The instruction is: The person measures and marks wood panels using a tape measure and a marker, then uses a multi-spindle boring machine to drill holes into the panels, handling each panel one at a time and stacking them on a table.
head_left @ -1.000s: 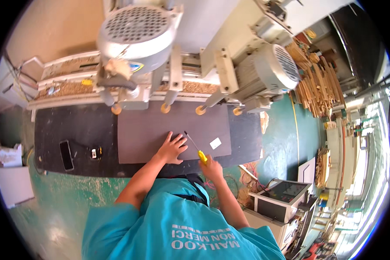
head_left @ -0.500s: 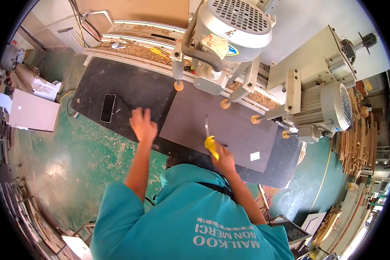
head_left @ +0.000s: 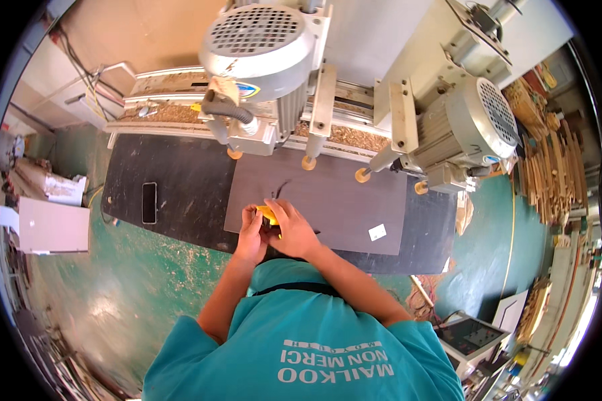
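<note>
1. Nearest the camera, the back of a teal shirt (head_left: 301, 341) is seen, with both forearms reaching forward to the near edge of the dark panel (head_left: 328, 200).
2. A small yellow tool (head_left: 269, 215), seemingly a tape measure, is held between the two hands at that near edge. The right hand (head_left: 293, 228) is closed over it from the right, and the left hand (head_left: 251, 234) is pinched against its left side; neither hand is spread wide.
3. The step in hand is judged to be a measuring or marking of the panel. It would be done well if the tool were kept flat on the panel and squared to its edge, with one hand steadying while the other draws.
4. A small white label (head_left: 377, 232) lies on the panel to the right, well apart from the hands.
5. The panel rests on a black surface (head_left: 174, 194); a phone (head_left: 149, 202) lies on it to the left.
6. Farther off, pale round feet (head_left: 308, 162) are pressed down near the panel's far edge, below a large grey motor (head_left: 261, 47). A second motor (head_left: 478, 123) is seen at the far right, and sawdust (head_left: 344, 136) is strewn along the rail.
</note>
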The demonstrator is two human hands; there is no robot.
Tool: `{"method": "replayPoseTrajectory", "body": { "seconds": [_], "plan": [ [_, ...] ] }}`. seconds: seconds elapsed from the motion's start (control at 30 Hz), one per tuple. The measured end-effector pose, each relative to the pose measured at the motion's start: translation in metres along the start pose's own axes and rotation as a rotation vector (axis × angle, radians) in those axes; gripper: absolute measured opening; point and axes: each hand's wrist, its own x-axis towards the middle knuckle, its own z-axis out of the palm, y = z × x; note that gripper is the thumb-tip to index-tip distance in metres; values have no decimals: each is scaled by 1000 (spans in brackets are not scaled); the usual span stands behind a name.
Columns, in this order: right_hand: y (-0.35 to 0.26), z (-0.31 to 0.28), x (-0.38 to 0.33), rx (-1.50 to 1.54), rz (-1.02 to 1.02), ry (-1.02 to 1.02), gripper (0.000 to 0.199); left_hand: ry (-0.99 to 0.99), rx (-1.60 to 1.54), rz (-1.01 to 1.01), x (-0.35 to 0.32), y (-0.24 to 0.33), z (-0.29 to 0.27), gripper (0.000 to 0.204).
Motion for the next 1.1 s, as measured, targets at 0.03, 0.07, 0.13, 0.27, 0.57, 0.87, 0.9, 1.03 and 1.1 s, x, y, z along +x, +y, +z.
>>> {"method": "replayPoseTrajectory", "body": {
  "seconds": [0.03,0.07,0.13,0.27,0.57,0.87,0.9,1.03,1.1],
  "plan": [
    [12,1,4,-33,28,-22,50,22,27,-49,1,-1,4,22],
    [20,2,4,-64,57,-44,51,44,56,-97,2,-1,8,21],
    [25,3,3,-68,30,-56,49,-51,257,-106,10,-7,-8,20],
    [37,1,-1,-73,121,-267,40,41,470,-170,7,-6,18,20],
    [124,-57,-58,-575,484,-299,24,293,669,178,64,42,-70,19],
    [193,-140,-104,-804,731,-136,22,601,744,106,142,103,-186,32],
    [195,-141,-98,-839,758,-105,20,574,775,111,142,97,-173,36],
    [222,-151,-91,-973,792,83,17,544,847,54,131,72,-129,43],
    [238,-162,-96,-1011,819,148,18,535,889,20,117,65,-121,41]
  ]
}}
